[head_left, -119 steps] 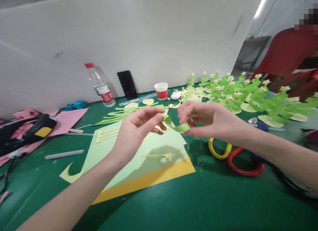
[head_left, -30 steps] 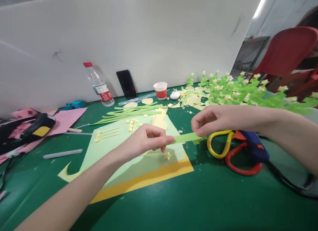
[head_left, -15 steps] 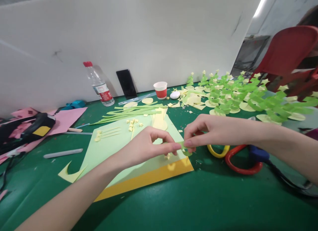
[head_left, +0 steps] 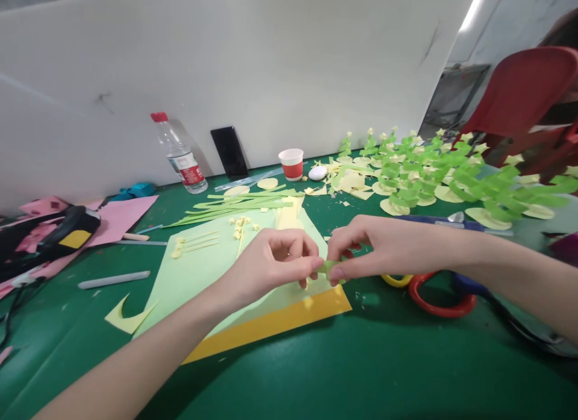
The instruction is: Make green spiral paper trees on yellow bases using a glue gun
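Observation:
Between my two hands is a small green paper strip (head_left: 327,267), partly covered by the fingers. My left hand (head_left: 280,263) pinches its left end between thumb and forefinger. On the other end, my right hand (head_left: 356,248) is closed in a pinch too. A small yellow piece shows below the left fingers, mostly hidden. Both hands are above the right part of a pale green paper sheet (head_left: 212,275) with an orange-yellow edge strip (head_left: 271,323). Yellow paper stars (head_left: 239,227) and thin sticks with yellow tips (head_left: 194,245) lie on that sheet.
Green strips (head_left: 244,204) lie behind the sheet. Finished green paper trees with star tops (head_left: 433,173) crowd the back right. Red-handled scissors (head_left: 442,308) lie under my right forearm. A bottle (head_left: 187,167), phone (head_left: 230,152) and paper cup (head_left: 291,164) stand along the white partition.
My right hand has shifted slightly left and down, closer to my left hand. Less of the green strip shows between the fingers. A blue tool behind my right wrist has come into view.

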`<state>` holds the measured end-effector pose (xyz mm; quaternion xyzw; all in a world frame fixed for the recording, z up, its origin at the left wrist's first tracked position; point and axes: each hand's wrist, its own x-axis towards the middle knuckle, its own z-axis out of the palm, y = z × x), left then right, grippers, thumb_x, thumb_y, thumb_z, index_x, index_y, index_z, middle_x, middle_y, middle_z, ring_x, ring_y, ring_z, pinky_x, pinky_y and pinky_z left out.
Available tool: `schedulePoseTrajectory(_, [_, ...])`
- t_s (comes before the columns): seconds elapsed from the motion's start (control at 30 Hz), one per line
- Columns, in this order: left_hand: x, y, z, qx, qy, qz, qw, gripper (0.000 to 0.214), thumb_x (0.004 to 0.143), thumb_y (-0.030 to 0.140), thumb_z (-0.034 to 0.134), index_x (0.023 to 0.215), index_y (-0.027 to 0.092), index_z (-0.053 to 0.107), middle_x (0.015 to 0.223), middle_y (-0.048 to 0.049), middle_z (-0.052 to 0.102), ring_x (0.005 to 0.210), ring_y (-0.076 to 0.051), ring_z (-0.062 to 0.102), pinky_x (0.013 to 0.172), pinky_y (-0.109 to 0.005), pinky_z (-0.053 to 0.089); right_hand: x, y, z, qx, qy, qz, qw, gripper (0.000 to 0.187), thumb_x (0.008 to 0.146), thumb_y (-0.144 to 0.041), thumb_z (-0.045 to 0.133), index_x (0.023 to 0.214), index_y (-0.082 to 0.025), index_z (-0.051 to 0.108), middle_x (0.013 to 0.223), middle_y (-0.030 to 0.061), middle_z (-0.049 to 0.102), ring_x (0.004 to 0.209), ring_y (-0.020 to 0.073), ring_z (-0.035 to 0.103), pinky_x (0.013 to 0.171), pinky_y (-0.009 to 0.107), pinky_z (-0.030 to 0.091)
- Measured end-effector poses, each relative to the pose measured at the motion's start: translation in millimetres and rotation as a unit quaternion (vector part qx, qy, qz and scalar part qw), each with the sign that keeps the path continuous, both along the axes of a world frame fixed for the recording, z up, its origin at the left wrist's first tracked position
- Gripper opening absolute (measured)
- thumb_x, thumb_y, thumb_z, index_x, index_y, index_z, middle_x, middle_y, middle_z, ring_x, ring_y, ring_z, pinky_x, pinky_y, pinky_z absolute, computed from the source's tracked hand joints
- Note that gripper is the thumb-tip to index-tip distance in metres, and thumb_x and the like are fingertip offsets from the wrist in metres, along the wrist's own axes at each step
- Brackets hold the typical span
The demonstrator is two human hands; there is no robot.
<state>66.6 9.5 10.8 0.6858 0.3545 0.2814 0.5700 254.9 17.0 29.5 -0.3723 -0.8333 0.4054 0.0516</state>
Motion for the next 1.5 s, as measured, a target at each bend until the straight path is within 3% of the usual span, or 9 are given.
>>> schedulePoseTrajectory(0.23, [-4.2, 5.3, 6.9, -0.057, 0.025, -0.023, 0.998, 0.017, 0.067, 0.017, 0.066, 0.082, 0.020, 0.059, 0.060, 0.0075, 0.051, 0.051, -0.005, 0.053, 0.052, -0.017, 0.045, 7.0, 3.3, 6.5, -0.018, -0.037, -0.013, 0.999, 0.022, 0.075, -0.038, 0.050, 0.073, -0.022, 0.065, 0.069, -0.0021, 0.058, 0.063, 0.0113, 0.050, 0.054, 0.023, 0.033])
schedulePoseTrajectory(0.33, [-6.2, 6.6, 11.7, -0.039, 0.090, -0.037, 0.995, 0.004, 0.070, 0.022, 0.064, 0.071, 0.018, 0.064, 0.061, 0.0053, 0.052, 0.054, -0.005, 0.052, 0.054, -0.016, 0.043, 13.6, 5.6, 13.4, -0.043, -0.051, -0.015, 0.998, 0.020, 0.074, -0.036, 0.050, 0.078, -0.023, 0.066, 0.075, -0.0013, 0.062, 0.070, 0.0135, 0.054, 0.061, 0.024, 0.037])
schedulePoseTrajectory(0.43, [-6.4, 8.1, 11.3, -0.025, 0.090, -0.032, 0.995, 0.014, 0.069, 0.023, 0.065, 0.058, 0.016, 0.061, 0.065, 0.0045, 0.051, 0.055, -0.005, 0.052, 0.055, -0.017, 0.043, 18.0, 6.4, 18.2, -0.058, -0.058, -0.012, 0.997, 0.019, 0.074, -0.032, 0.051, 0.078, -0.023, 0.066, 0.078, -0.0009, 0.063, 0.074, 0.0141, 0.055, 0.065, 0.024, 0.039])
schedulePoseTrajectory(0.67, [-6.9, 14.5, 0.6, -0.060, -0.041, 0.013, 0.997, 0.024, 0.067, 0.010, 0.065, 0.055, 0.015, 0.044, 0.066, 0.0049, 0.058, 0.057, -0.006, 0.058, 0.055, -0.017, 0.048, 21.7, 7.8, 20.2, -0.068, -0.094, 0.016, 0.993, 0.018, 0.074, -0.033, 0.051, 0.075, -0.022, 0.065, 0.075, -0.0020, 0.060, 0.071, 0.0122, 0.052, 0.062, 0.021, 0.036])
schedulePoseTrajectory(0.9, [-0.4, 7.6, 1.3, -0.050, 0.007, 0.034, 0.998, 0.005, 0.068, 0.014, 0.065, 0.070, 0.017, 0.061, 0.061, 0.0042, 0.062, 0.057, -0.006, 0.059, 0.055, -0.015, 0.049, 8.0, 0.4, 9.4, -0.034, -0.064, 0.005, 0.997, 0.024, 0.076, -0.039, 0.048, 0.073, -0.020, 0.062, 0.061, -0.0031, 0.047, 0.052, 0.0078, 0.034, 0.046, 0.022, 0.024])
schedulePoseTrajectory(1.03, [-0.3, 4.0, 3.8, -0.042, 0.044, 0.031, 0.998, 0.004, 0.066, 0.018, 0.066, 0.066, 0.017, 0.063, 0.062, 0.0036, 0.062, 0.057, -0.008, 0.059, 0.057, -0.018, 0.049, 0.3, -1.6, 4.6, -0.036, 0.016, 0.006, 0.999, 0.026, 0.078, -0.037, 0.045, 0.076, -0.019, 0.065, 0.069, -0.0012, 0.057, 0.057, 0.0094, 0.042, 0.052, 0.022, 0.030])
schedulePoseTrajectory(1.23, [-7.1, 11.1, 7.5, -0.018, 0.065, 0.061, 0.996, 0.005, 0.065, 0.020, 0.067, 0.065, 0.018, 0.062, 0.059, 0.0044, 0.061, 0.055, -0.009, 0.058, 0.059, -0.020, 0.048, 16.8, 5.8, 14.1, -0.024, -0.045, -0.009, 0.999, 0.025, 0.077, -0.037, 0.047, 0.078, -0.023, 0.067, 0.071, -0.0013, 0.059, 0.064, 0.0123, 0.048, 0.057, 0.024, 0.033])
schedulePoseTrajectory(1.37, [-4.3, 9.6, 7.1, -0.022, 0.083, 0.044, 0.995, 0.007, 0.067, 0.024, 0.066, 0.064, 0.018, 0.064, 0.063, 0.0039, 0.060, 0.055, -0.008, 0.057, 0.059, -0.020, 0.048, 17.6, 6.3, 15.4, -0.018, -0.073, 0.007, 0.997, 0.027, 0.077, -0.040, 0.046, 0.078, -0.023, 0.067, 0.068, -0.0017, 0.057, 0.058, 0.0107, 0.044, 0.052, 0.023, 0.030])
schedulePoseTrajectory(1.5, [0.2, 4.9, 3.3, -0.037, 0.047, 0.025, 0.998, 0.006, 0.066, 0.021, 0.066, 0.062, 0.017, 0.064, 0.071, 0.0026, 0.061, 0.060, -0.008, 0.057, 0.057, -0.019, 0.048, 3.4, -0.2, 7.5, -0.025, -0.002, 0.019, 1.000, 0.026, 0.078, -0.039, 0.047, 0.080, -0.020, 0.065, 0.067, -0.0021, 0.056, 0.055, 0.0090, 0.042, 0.051, 0.022, 0.030])
